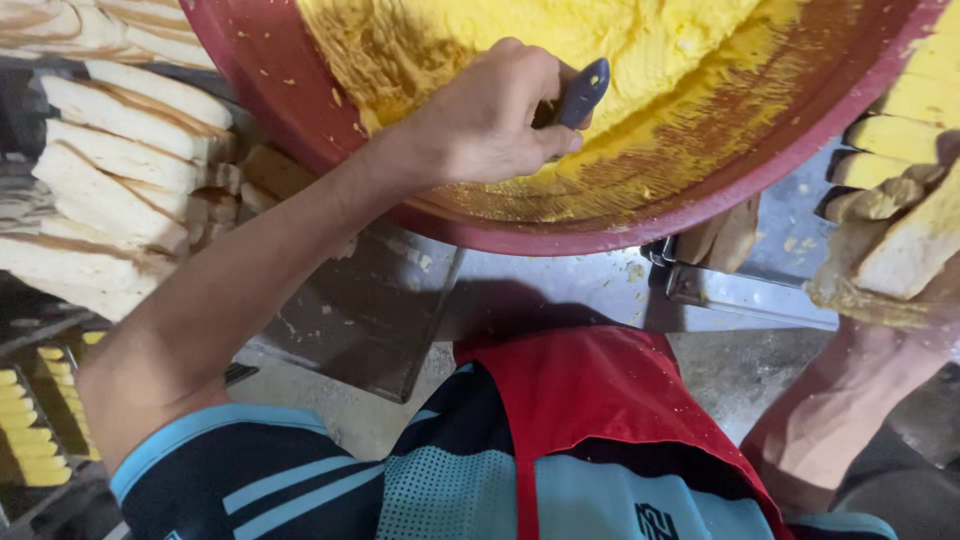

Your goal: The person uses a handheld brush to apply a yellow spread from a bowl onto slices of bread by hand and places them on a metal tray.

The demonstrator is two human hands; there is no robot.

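your left hand (485,115) is curled tight around the dark blue-grey plastic handle of a spreading tool (582,92), thumb laid along the side, so the handle juts out past your knuckles and the working end is hidden under your palm. a fist grip like that probably gives you force to drag through something stiff, and the wrist is bent over the bowl's rim so the blade can meet the inner wall.

the big round red plastic bowl (300,110) sits tipped toward you on the steel worktop (560,290), its near edge overhanging, which brings the contents within easy reach. inside lies a thick yellow buttery paste (560,40): piled rough and fluffy at the top, scraped thin to streaky orange-brown smears along the lower wall near your hand.

your right hand (900,270) is at the far right edge, smeared with paste and seemingly closed around a pale slice of bread (915,245); i cannot tell exactly how the fingers sit. more yellow-coated slices (905,120) are lined up above it.

stacked white bread slices with brown crusts (120,150) stand on edge to your left, close enough to grab. lower left, a rack of small yellow-topped pieces (30,440) shows. your red apron (590,400) covers a blue striped shirt (300,480).
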